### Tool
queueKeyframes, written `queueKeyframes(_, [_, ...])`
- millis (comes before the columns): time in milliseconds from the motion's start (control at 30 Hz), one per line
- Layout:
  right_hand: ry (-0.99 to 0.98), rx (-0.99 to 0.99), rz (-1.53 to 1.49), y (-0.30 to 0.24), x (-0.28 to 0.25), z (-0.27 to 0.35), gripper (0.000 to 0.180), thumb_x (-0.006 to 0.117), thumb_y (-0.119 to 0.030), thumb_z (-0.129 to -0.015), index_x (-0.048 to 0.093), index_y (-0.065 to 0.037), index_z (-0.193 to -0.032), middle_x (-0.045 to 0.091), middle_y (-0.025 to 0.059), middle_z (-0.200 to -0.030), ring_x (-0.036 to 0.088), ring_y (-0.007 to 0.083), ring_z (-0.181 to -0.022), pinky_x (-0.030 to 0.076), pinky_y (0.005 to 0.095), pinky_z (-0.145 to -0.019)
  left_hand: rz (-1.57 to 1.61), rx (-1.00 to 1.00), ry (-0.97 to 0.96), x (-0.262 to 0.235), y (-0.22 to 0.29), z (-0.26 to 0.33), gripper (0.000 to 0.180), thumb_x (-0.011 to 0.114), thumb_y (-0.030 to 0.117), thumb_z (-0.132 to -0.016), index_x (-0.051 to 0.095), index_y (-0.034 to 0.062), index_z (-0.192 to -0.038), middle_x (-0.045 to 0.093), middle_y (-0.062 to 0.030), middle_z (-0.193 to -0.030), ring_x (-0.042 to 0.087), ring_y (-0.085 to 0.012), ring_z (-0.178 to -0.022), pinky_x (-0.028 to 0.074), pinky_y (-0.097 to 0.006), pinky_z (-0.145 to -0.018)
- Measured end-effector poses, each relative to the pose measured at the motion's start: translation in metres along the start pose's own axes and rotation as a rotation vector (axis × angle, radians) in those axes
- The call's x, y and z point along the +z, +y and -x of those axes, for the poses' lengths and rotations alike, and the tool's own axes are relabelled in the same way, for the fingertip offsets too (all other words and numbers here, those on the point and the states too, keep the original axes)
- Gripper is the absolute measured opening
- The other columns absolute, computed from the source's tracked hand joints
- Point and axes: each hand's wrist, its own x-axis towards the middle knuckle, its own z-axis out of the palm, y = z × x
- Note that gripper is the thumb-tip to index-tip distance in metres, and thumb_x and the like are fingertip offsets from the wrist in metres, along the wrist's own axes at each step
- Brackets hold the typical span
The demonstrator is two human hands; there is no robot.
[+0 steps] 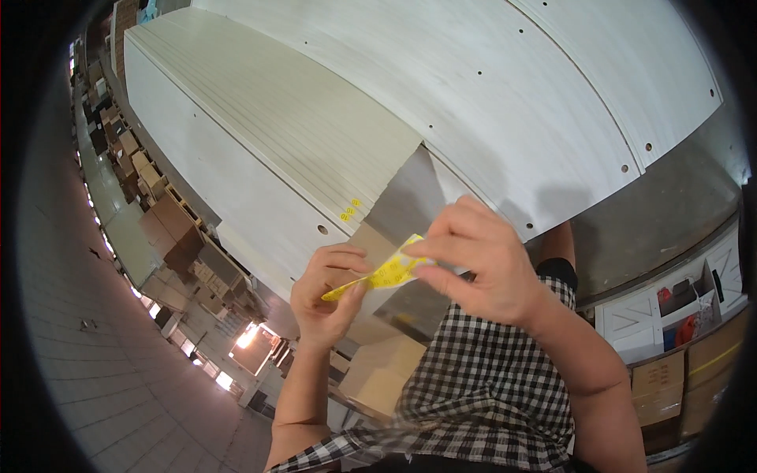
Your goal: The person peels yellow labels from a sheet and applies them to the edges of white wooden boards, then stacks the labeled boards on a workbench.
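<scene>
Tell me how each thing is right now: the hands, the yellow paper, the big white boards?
Left hand: pinching the lower end of the yellow sticker strip.
Right hand: pinching the strip's upper end.
Yellow sticker strip: held up between both hands, slightly bent.
White drilled panels: lying flat, side by side.
Cream board stack: stacked, with small yellow stickers on its edge.

Both hands raised together, fingertips pinched.

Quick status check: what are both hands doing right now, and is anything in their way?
Left hand and right hand both pinch a yellow sticker strip, held in the air. Stacked white panels lie just beyond. Nothing between the hands.
</scene>
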Motion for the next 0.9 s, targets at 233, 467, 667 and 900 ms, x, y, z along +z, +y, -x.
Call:
queueKeyframes(233, [-0.078, 0.067, -0.038, 0.003, 0.004, 0.007, 0.016, 0.070, -0.008, -0.069, 0.065, -0.005, -0.084, 0.053, 0.0054, -0.075, 0.052, 0.0226, -0.068, 0.044, 0.0311, -0.058, 0.005, -0.008, -0.014, 0.016, 0.013, -0.004, 0.008, 0.061, -0.006, -0.074, 0.059, -0.0014, -0.079, 0.065, -0.0125, -0.088, 0.062, -0.0235, -0.084, 0.048, -0.031, -0.073])
queueKeyframes(467, [-0.019, 0.032, -0.079, 0.008, 0.009, 0.002, 0.011, 0.068, -0.003, -0.069, 0.061, -0.003, -0.078, 0.054, 0.0064, -0.072, 0.053, 0.0216, -0.064, 0.043, 0.0306, -0.056, 0.029, -0.196, 0.038, 0.015, 0.017, -0.003, 0.006, 0.062, -0.005, -0.076, 0.057, -0.0021, -0.077, 0.066, -0.0141, -0.087, 0.061, -0.0174, -0.074, 0.047, -0.026, -0.064])
queueKeyframes(667, [-0.003, 0.480, -0.478, 0.035, 0.020, -0.019, 0.009, 0.060, -0.006, -0.082, 0.058, 0.002, -0.081, 0.055, 0.0036, -0.073, 0.053, 0.0086, -0.069, 0.043, 0.0236, -0.062, -0.157, -0.115, -0.021, -0.003, 0.000, -0.008, 0.006, 0.063, -0.003, -0.074, 0.057, -0.0006, -0.075, 0.065, -0.0133, -0.084, 0.061, -0.0171, -0.070, 0.047, -0.026, -0.061])
queueKeyframes(900, [-0.030, 0.671, -0.789, 0.051, 0.046, -0.033, 0.010, 0.062, -0.010, -0.085, 0.060, 0.000, -0.084, 0.054, -0.0052, -0.075, 0.046, 0.0008, -0.069, 0.039, 0.0178, -0.062, -0.067, -0.050, -0.017, -0.010, -0.010, -0.017, 0.005, 0.062, -0.004, -0.072, 0.059, -0.0002, -0.073, 0.066, -0.0126, -0.081, 0.060, -0.0167, -0.063, 0.046, -0.025, -0.056])
